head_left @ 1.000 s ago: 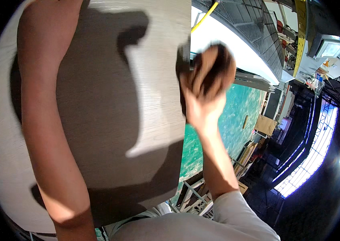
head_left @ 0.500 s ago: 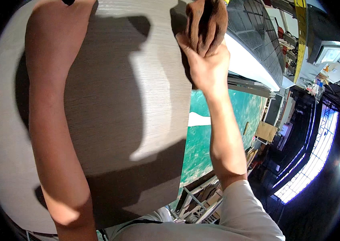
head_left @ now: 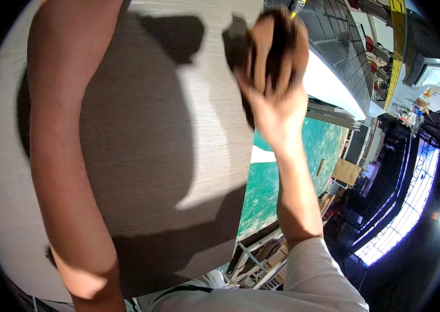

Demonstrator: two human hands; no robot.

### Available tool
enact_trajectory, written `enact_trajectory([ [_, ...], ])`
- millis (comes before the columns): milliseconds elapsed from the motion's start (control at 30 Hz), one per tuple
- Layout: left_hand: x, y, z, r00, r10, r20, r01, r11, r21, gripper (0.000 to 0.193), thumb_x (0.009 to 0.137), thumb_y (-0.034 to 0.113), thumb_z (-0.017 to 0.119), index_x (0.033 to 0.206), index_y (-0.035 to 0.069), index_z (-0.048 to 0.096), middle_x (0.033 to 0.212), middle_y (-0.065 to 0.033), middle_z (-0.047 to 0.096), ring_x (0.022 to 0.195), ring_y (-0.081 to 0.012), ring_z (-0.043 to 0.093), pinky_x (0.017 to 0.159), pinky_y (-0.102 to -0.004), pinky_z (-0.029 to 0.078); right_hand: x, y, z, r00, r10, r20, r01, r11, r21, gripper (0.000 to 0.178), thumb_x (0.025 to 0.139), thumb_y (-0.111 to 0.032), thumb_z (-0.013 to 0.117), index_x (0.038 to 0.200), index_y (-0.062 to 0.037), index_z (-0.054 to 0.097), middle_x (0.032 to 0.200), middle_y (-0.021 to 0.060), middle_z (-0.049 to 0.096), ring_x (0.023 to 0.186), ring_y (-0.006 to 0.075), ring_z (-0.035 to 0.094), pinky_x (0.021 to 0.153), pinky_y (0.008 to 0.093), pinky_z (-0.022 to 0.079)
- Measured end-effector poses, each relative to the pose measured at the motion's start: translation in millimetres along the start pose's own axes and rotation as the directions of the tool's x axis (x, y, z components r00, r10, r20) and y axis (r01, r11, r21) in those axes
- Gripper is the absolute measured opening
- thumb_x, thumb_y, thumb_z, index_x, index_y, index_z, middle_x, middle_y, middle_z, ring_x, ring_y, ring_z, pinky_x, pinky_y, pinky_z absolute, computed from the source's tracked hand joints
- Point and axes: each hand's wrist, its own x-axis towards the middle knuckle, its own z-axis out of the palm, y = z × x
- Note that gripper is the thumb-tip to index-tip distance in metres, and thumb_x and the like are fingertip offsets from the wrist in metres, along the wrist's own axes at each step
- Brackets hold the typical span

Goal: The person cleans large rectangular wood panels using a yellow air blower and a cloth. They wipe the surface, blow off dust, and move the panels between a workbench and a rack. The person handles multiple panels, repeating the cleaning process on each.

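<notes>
A wood-grain board (head_left: 147, 114), pale grey-brown, lies under both my arms and carries their dark shadows. My right hand (head_left: 280, 112) is at the board's right edge. It is closed round a bunched brown cloth (head_left: 278, 54), smeared by motion; the fingers are mostly hidden by it. Whether the cloth touches the board cannot be made out. My left hand (head_left: 74, 26) reaches over the left part of the board at the top edge of the picture. Its fingers lie outside the picture.
Right of the board is a green, paint-marked surface (head_left: 269, 192) with a white shape on it. Dark panels (head_left: 329, 31) with a white edge stand at upper right, beside a yellow beam (head_left: 396, 41). A metal frame (head_left: 256, 262) holds wood pieces near my body.
My right hand has moved nearer to me and slightly right with the brown cloth. My left hand has slid farther out past the top edge.
</notes>
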Motion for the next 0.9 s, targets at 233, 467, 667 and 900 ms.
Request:
enact_trajectory([
  [233,-5.4,-12.9,13.3,0.962,0.249,-0.116,-0.242,0.968,0.069,0.015,0.090,0.004,0.061,0.097,-0.006,0.070,0.080,-0.0115,0.069,0.073,-0.0158,0.065,0.069,-0.0297,0.051,12.9,9.2,-3.9,0.995,-0.084,0.062,0.098,0.949,-0.298,0.073,0.088,-0.013,0.080,0.148,0.0012,0.042,0.138,0.0199,0.061,0.129,0.0250,0.061,0.110,0.0408,0.049],
  [467,-7.2,2.9,8.3,0.976,0.181,-0.122,-0.174,0.982,0.066,0.016,0.090,0.004,0.061,0.098,-0.006,0.071,0.081,-0.0125,0.069,0.073,-0.0164,0.066,0.069,-0.0297,0.052,-7.0,-1.9,-4.4,0.985,-0.173,0.020,0.174,0.964,-0.203,0.076,0.088,-0.014,0.079,0.150,0.0011,0.038,0.145,0.0207,0.054,0.134,0.0253,0.056,0.111,0.0387,0.047],
  [667,1.5,9.7,-5.9,0.998,-0.061,0.011,0.061,0.998,-0.023,0.018,0.090,0.007,0.062,0.099,-0.005,0.072,0.085,-0.0149,0.070,0.076,-0.0199,0.068,0.073,-0.0315,0.053,12.9,-2.0,2.5,0.993,-0.073,-0.093,0.056,0.983,-0.173,0.059,0.089,-0.012,0.076,0.141,0.0027,0.050,0.134,0.0202,0.064,0.121,0.0266,0.066,0.102,0.0399,0.052],
  [900,0.2,3.2,0.1,0.995,0.017,-0.099,-0.020,0.999,-0.029,0.019,0.088,0.010,0.065,0.098,-0.003,0.073,0.092,-0.0181,0.069,0.083,-0.0247,0.069,0.078,-0.0333,0.053,32.6,4.1,-0.5,0.937,-0.343,-0.064,0.297,0.881,-0.367,0.065,0.084,-0.005,0.071,0.144,0.0021,0.047,0.107,0.0214,0.065,0.099,0.0390,0.064,0.085,0.0445,0.055],
])
